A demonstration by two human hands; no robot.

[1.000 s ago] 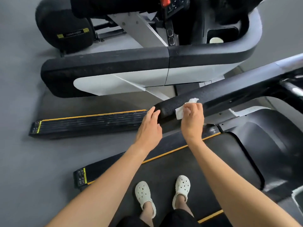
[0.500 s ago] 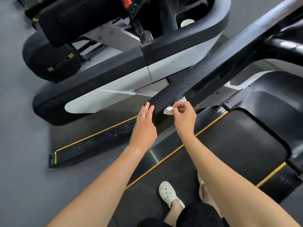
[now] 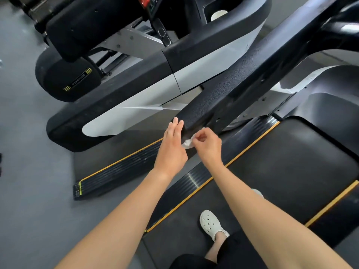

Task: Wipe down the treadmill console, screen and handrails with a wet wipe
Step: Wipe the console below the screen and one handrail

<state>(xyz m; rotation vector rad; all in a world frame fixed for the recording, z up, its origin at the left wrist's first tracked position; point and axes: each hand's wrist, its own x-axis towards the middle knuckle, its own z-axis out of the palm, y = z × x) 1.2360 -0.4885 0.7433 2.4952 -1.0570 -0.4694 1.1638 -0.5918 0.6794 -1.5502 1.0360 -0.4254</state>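
A black textured handrail (image 3: pixel 242 80) runs from the upper right down to its rounded end near the middle. My right hand (image 3: pixel 208 146) pinches a crumpled white wet wipe (image 3: pixel 188 143) just below that end. My left hand (image 3: pixel 172 146) lies with straight fingers against the left side of the rail's end, fingertips touching it. Part of the wipe is hidden between the two hands. The console is mostly out of view at the top right.
A neighbouring treadmill (image 3: pixel 155 78) with a black and grey handrail and a red stop button (image 3: pixel 143 0) stands to the left. The black belt (image 3: pixel 291 162) with yellow-edged side rails lies under me. My white clog (image 3: pixel 210 224) stands on it. Grey floor (image 3: pixel 29 191) spreads to the left.
My right hand slid the wipe down along the handrail to its end and now pinches it below the tip. The left hand stayed at the rail's end. The view tilted.
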